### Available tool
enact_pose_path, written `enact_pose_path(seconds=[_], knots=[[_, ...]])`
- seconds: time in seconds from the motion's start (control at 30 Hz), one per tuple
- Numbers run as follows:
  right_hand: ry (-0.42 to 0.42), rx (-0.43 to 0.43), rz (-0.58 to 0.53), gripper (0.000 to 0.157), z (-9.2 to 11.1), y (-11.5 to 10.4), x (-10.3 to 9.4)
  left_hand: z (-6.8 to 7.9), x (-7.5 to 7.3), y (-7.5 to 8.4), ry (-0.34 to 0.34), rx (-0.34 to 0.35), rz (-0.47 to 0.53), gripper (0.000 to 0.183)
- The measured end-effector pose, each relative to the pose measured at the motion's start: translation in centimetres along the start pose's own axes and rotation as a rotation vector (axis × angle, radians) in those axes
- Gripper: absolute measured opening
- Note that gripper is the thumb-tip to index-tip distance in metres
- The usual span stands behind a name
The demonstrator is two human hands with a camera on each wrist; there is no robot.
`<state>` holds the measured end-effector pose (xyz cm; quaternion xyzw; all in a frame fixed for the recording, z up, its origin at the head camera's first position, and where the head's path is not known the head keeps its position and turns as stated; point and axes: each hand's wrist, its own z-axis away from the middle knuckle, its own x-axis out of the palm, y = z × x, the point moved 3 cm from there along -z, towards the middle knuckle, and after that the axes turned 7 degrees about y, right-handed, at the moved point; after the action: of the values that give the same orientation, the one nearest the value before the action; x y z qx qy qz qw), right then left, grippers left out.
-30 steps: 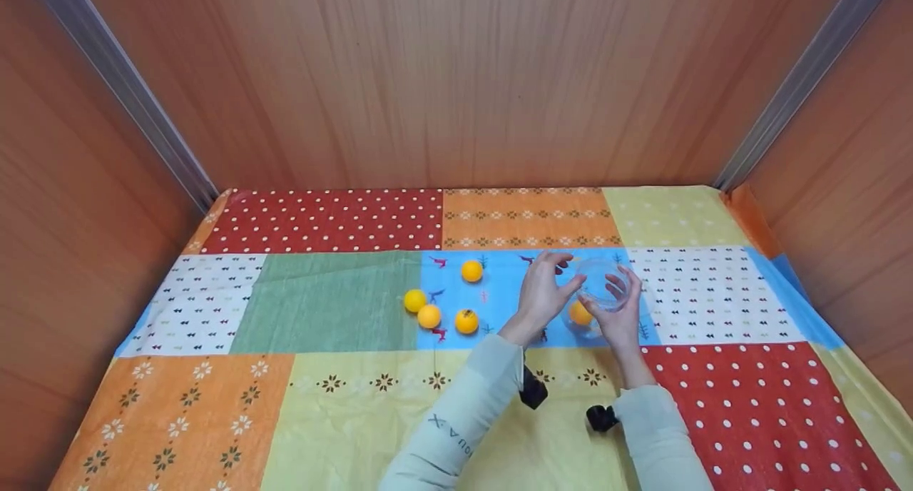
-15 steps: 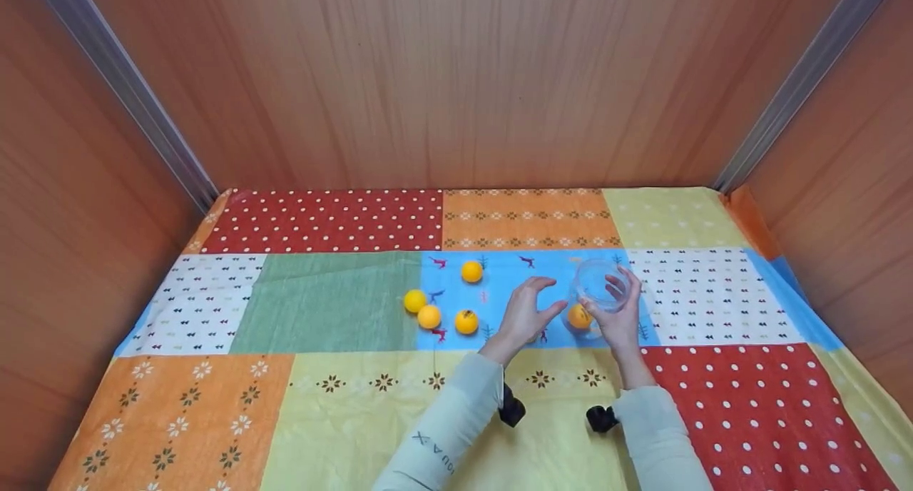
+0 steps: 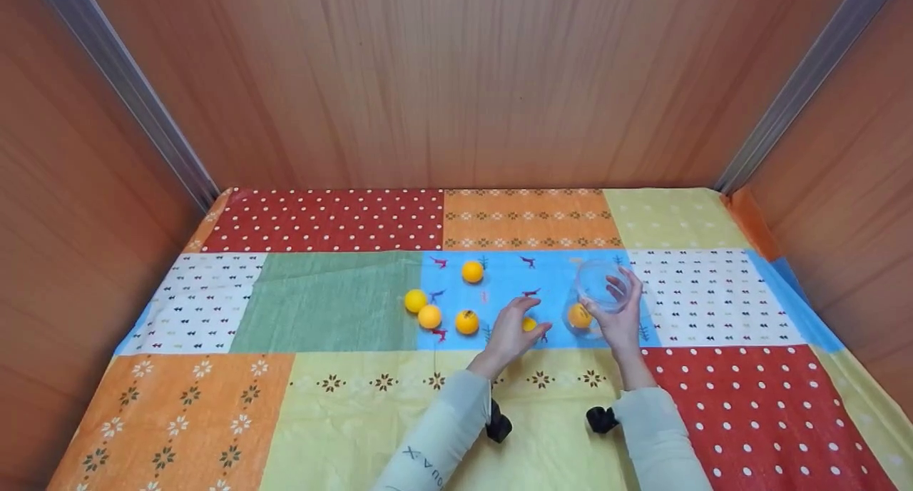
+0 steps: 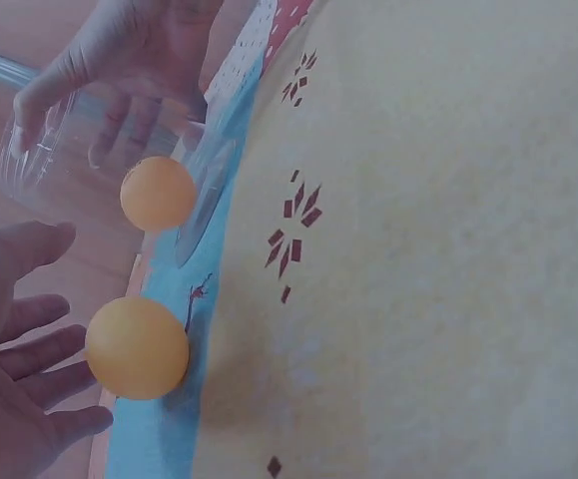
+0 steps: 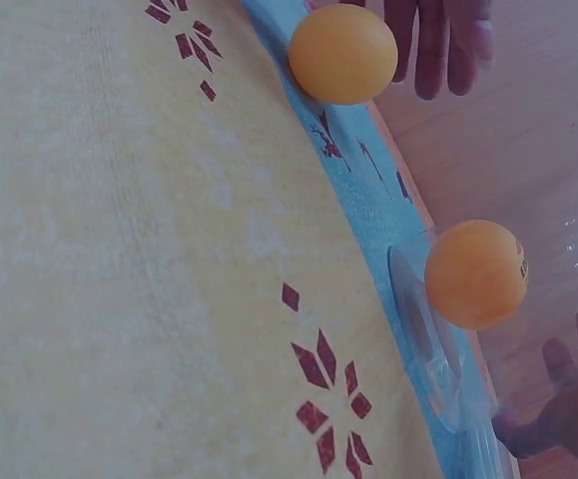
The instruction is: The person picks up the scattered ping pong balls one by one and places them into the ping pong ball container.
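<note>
My right hand point(image 3: 619, 316) grips a clear plastic cup point(image 3: 593, 280) by its right side, high up near the rim. An orange ping-pong ball point(image 3: 579, 316) shows at the cup's bottom, close over the blue patch. My left hand point(image 3: 510, 332) reaches over the blue patch with spread, gently bent fingers. Another ping-pong ball point(image 3: 529, 324) lies on the cloth between its thumb and fingers, partly covered in the head view. In the left wrist view this ball point(image 4: 137, 348) appears right beside the fingertips of the left hand.
Left of my hands lie several more orange balls: one farther back point(image 3: 472, 271), one nearer point(image 3: 467, 322), and a close pair point(image 3: 422, 310) by the green patch. A patchwork cloth point(image 3: 342, 298) covers the table. Wood-grain panels point(image 3: 471, 84) enclose the back and sides.
My left hand has moved from beside the cup's rim leftward and nearer, down around a ball on the cloth. My right hand and the cup have stayed in place; the ball inside shifted slightly.
</note>
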<state>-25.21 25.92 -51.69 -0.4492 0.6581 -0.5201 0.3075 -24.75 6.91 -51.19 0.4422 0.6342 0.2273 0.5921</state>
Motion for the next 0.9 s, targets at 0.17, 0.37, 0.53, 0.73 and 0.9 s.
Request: enact_pose_path(seconds=[0.17, 0.37, 0.53, 0.73, 0.9], knots=[[0.000, 0.009, -0.003, 0.079, 0.1, -0.1, 0.0, 0.3, 0.2, -0.7, -0.018, -0.017, 0.002, 0.045], [-0.002, 0.022, 0.000, 0.078, 0.2, -0.1, 0.0, 0.7, 0.2, -1.1, -0.031, -0.031, -0.011, 0.047], [-0.004, 0.015, -0.013, 0.078, 0.2, -0.1, 0.0, 1.0, 0.2, -1.3, -0.024, -0.016, -0.018, 0.046], [-0.004, -0.001, -0.003, 0.079, 0.1, -0.2, 0.0, 1.1, 0.1, -1.5, -0.006, -0.008, -0.023, 0.042], [-0.008, 0.008, -0.007, 0.079, 0.1, -0.1, 0.1, 1.1, 0.2, -1.8, -0.007, -0.053, -0.008, 0.038]])
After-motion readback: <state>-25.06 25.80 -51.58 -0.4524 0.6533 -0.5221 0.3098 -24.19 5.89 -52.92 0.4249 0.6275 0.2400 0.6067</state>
